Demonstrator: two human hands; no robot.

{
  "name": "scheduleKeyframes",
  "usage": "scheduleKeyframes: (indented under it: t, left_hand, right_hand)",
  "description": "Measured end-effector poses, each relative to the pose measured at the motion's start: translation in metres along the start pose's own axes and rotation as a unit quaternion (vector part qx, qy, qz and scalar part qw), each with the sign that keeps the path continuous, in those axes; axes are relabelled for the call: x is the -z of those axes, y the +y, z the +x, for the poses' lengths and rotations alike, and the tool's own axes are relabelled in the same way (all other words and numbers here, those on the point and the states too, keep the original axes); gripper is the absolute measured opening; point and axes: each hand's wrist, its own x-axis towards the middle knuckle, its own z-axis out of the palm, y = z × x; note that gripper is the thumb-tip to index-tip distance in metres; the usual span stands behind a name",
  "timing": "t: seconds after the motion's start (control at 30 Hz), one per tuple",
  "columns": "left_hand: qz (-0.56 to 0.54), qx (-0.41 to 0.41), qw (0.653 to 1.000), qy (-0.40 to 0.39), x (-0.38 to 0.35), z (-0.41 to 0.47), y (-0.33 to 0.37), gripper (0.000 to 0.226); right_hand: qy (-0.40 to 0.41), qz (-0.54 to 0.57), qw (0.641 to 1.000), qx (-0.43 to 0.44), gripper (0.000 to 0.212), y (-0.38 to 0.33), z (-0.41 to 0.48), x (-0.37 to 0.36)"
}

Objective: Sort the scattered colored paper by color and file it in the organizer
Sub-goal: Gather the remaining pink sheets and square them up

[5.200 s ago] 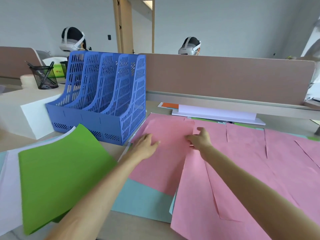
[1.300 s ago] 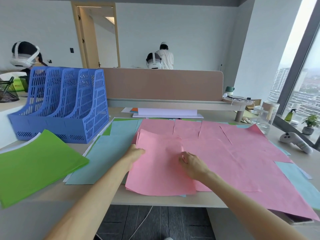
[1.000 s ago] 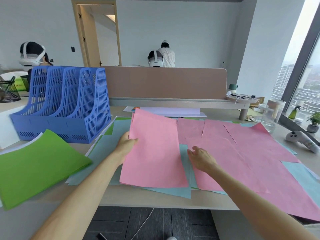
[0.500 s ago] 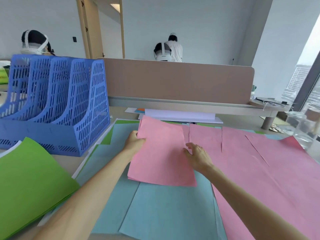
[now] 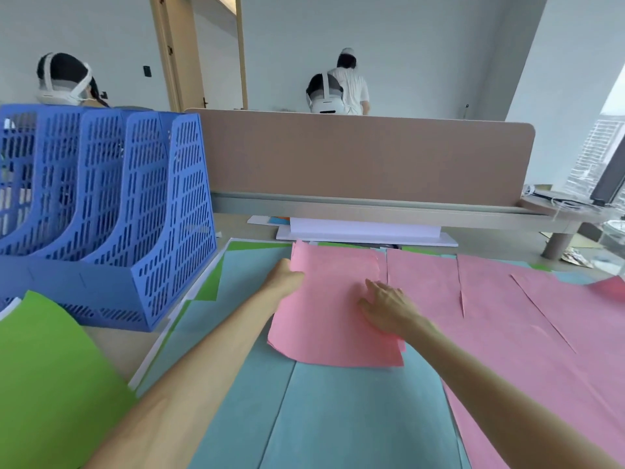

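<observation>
Left hand (image 5: 285,275) gripped the left edge of the pink stack (image 5: 331,319), with its fingers hidden underneath. Right hand (image 5: 389,309) lay flat on top, fingers straight. The stack sat mid-desk (image 5: 111,346) on blue sheets (image 5: 355,418), with more pink sheets (image 5: 507,316) toward the right edge and the organizer (image 5: 111,211) at the back left corner.

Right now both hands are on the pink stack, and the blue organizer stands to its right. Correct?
No: in the head view the blue organizer stands left of the pink stack, not right. The left hand and right hand are both on it.
</observation>
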Motion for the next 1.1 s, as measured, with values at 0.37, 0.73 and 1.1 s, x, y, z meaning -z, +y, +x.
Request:
scheduleKeyframes:
  t: [0.37, 0.73, 1.1]
  left_hand:
    - [-0.051, 0.072, 0.996, -0.028, 0.013, 0.000, 0.014, 0.050]
    - [-0.202, 0.014, 0.979, -0.004, 0.028, -0.020, 0.033, 0.028]
    - [-0.359, 0.057, 0.928, 0.079, 0.073, -0.028, 0.040, 0.034]
  right_hand:
    - [-0.026, 0.009, 1.000, 0.006, 0.055, -0.001, 0.000, -0.001]
    - [0.008, 0.089, 0.995, -0.034, 0.045, -0.009, -0.007, 0.012]
    - [0.008, 0.420, 0.897, -0.138, 0.046, -0.027, 0.005, 0.031]
